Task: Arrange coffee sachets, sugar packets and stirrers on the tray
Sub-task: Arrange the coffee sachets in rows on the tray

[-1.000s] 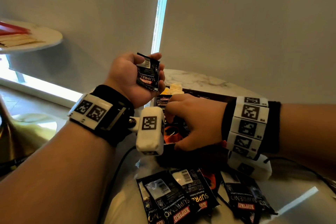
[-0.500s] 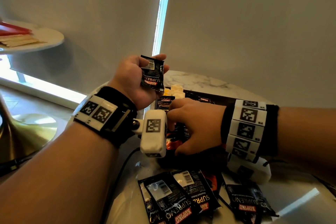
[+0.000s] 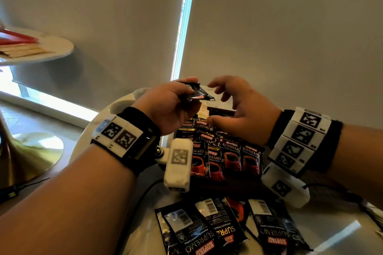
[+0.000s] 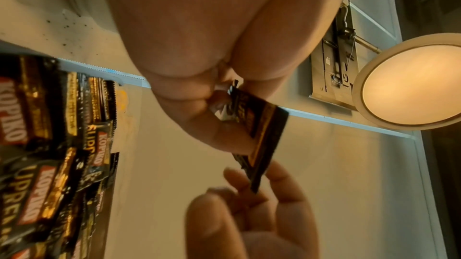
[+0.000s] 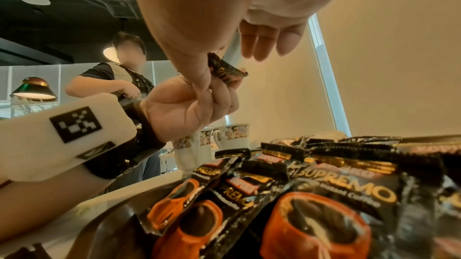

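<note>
My left hand (image 3: 186, 94) pinches one black coffee sachet (image 3: 198, 93) between thumb and fingers, held up over the far end of the dark tray (image 3: 223, 185). In the left wrist view the same sachet (image 4: 262, 131) sticks out from the fingertips. My right hand (image 3: 219, 101) hovers just right of it with fingers spread and holds nothing; its fingers (image 4: 249, 214) reach the sachet's free end. Several coffee sachets (image 3: 232, 155) lie in overlapping rows on the tray. Pale yellow packets (image 3: 204, 109) show at the tray's far side.
Loose coffee sachets (image 3: 207, 230) lie on the white table in front of the tray. Patterned cups (image 5: 232, 135) stand left of the tray. A round side table (image 3: 37, 51) at far left carries pale sticks and something red. Another person (image 5: 112, 77) stands behind.
My right hand has lifted off the sachets on the tray and come up beside the held sachet, fingers spread. The left hand has tipped its sachet flat and moved it slightly right.
</note>
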